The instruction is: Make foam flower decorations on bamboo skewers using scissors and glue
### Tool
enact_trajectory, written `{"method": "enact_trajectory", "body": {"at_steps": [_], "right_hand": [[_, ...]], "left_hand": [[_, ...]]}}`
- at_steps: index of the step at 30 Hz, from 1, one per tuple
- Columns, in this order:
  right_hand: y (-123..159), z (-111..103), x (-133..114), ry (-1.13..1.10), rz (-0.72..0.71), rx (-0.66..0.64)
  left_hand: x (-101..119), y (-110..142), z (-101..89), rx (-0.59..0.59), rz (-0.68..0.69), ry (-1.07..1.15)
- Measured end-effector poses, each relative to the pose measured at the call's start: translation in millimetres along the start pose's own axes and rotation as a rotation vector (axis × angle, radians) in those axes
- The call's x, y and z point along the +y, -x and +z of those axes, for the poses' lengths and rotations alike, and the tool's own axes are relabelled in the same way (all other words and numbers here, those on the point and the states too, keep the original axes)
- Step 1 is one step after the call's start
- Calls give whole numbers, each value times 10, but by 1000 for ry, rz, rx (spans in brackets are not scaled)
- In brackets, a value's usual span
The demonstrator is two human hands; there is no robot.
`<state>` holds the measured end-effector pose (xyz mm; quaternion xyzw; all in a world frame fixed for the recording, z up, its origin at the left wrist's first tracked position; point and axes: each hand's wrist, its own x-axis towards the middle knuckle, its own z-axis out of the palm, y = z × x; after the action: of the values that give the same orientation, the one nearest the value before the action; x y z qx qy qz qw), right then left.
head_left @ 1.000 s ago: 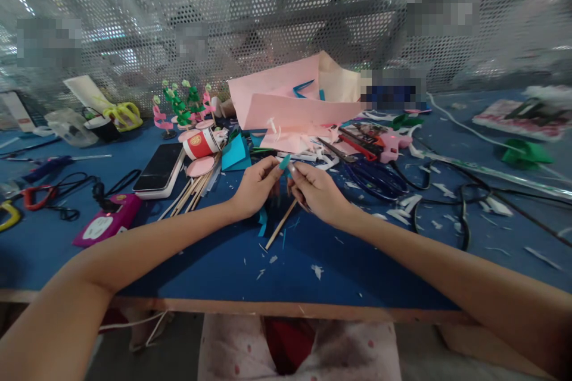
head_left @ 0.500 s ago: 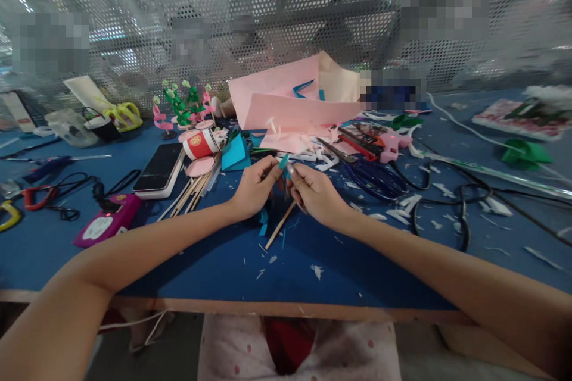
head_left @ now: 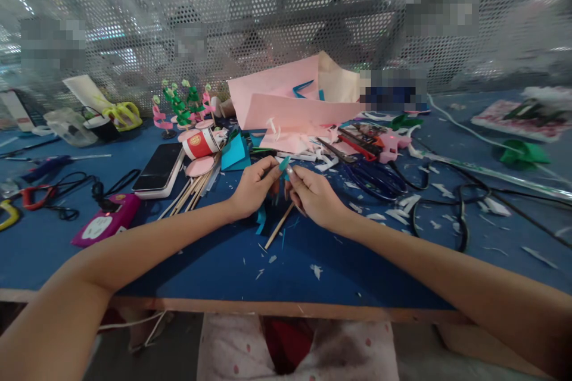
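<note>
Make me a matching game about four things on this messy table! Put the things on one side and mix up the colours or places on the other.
Column one
1. Small teal piece
2. Paper cup
3. Large folded sheet
4. Scissors

Column two
A. Pale pink
B. Dark blue handles
C. At the fingertips of the left hand and right hand
D. Red and white

Right pairs: 1-C, 2-D, 3-A, 4-B

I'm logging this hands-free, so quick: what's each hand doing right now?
Left hand: closed, pinching a teal paper strip between thumb and fingers.
Right hand: closed, thumb and curled fingertips at the same strip.
</note>
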<state>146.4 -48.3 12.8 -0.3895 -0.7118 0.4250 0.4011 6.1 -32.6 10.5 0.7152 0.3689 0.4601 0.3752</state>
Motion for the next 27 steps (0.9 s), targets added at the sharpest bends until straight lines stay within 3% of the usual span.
{"method": "enact_trajectory", "body": {"at_steps": [4, 18, 27], "right_hand": [[-15, -12, 42, -9, -24, 36], [-21, -44, 37, 166, -59, 18], [-1, -31, 6, 153, -48, 12]], "left_hand": [[-23, -18, 14, 1, -19, 121], [-14, -5, 12, 21, -53, 133], [5, -3, 17, 54, -63, 131]]}}
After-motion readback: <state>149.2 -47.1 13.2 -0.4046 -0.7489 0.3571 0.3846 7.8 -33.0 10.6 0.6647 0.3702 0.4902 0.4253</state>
